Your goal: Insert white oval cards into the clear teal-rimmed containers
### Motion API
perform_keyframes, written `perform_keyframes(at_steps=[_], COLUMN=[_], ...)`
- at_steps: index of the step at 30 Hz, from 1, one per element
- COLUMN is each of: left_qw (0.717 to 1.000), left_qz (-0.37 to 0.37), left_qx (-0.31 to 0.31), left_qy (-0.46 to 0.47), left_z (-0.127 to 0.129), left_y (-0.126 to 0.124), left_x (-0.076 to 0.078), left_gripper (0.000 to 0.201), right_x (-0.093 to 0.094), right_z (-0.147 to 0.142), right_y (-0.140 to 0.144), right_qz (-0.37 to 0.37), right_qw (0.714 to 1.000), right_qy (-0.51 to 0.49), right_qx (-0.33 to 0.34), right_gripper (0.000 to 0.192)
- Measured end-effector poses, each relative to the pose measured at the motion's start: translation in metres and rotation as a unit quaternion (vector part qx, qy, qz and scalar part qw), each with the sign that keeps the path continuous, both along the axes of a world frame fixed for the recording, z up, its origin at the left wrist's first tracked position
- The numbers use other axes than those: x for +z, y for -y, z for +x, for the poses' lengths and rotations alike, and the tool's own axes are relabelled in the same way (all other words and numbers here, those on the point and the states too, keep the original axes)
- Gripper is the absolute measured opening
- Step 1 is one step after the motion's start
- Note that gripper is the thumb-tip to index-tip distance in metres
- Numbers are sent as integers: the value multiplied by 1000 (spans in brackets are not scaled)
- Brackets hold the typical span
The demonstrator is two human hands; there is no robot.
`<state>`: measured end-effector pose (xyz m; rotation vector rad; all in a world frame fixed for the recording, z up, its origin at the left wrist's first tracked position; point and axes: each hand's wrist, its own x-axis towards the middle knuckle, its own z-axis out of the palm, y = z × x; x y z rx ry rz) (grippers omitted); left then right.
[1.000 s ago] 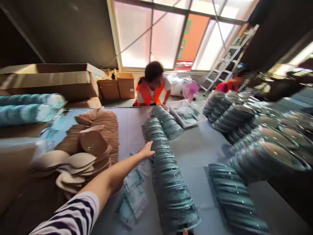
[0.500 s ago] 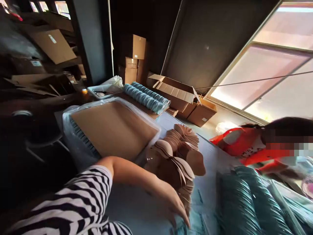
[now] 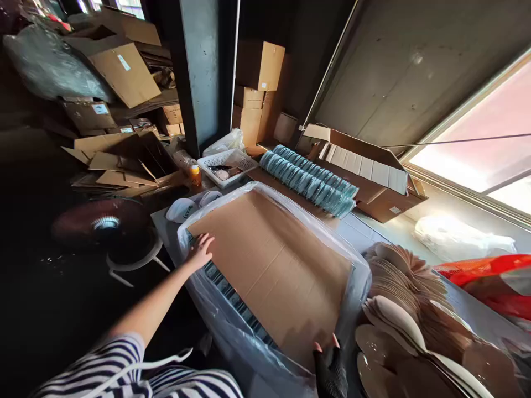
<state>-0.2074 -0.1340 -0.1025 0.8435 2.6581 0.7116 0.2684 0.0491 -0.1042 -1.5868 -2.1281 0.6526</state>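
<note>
On top of the plastic-lined box (image 3: 232, 320), the cardboard sheet (image 3: 269, 271) lies flat: light, stiff, creasable. Left hand (image 3: 201, 250) rests spread at its far-left edge; right hand (image 3: 329, 359), apparently gloved, touches the near corner, posture unclear. Grip opposite edges.

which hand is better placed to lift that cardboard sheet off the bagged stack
Probably the left hand: it rests on the cardboard sheet at its far edge. The right hand, gloved, only shows fingertips at the near corner.

Short black-and-white striped sleeve on the bare left arm, bare left hand (image 3: 201, 250); right hand (image 3: 329, 367) wears a dark fingerless glove.
</note>
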Motion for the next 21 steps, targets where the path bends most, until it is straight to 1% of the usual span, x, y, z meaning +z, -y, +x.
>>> perform_keyframes(at_steps=[1,2,4,5,7,9,10,12,13,15,16,18,19,20,21], left_qw=[999,998,993,990,985,978,972,953,940,913,901,882,874,868,866], left_qz=[-3,-1,11,22,50,92,121,193,232,303,335,389,411,425,431], left_qx=[-31,-59,-103,-118,-138,-156,-165,-178,-179,-168,-150,-85,-50,-22,-13], left_qy=[-7,-22,-60,-74,-90,-102,-115,-152,-175,-216,-231,-251,-256,-256,-252], left_z=[-2,-2,2,3,1,-5,-9,-16,-19,-23,-24,-22,-18,-13,-7], left_y=[7,11,13,12,10,9,8,5,2,-9,-17,-34,-43,-50,-55], left_x=[-5,-9,-12,-12,-7,3,11,31,44,73,88,112,119,121,119], left_gripper=[66,71,77,76,65,50,42,30,26,20,20,27,30,31,30], right_x=[-7,-13,-21,-22,-21,-12,-3,22,39,81,105,157,183,208,231], right_z=[-8,-17,-34,-43,-61,-77,-84,-95,-99,-102,-104,-108,-112,-116,-119], right_y=[4,7,11,15,25,33,35,31,24,4,-7,-30,-39,-46,-52], right_qz=[14,35,95,126,175,216,232,262,277,307,316,325,328,328,321], right_qw=[998,990,955,935,905,891,887,883,881,881,881,895,898,900,900], right_qy=[53,115,226,261,291,287,279,244,218,166,172,215,220,227,251], right_qx=[32,74,168,205,255,276,284,304,314,320,308,218,193,178,152], right_gripper=[80,77,70,67,65,62,59,51,45,38,39,38,37,36,35])
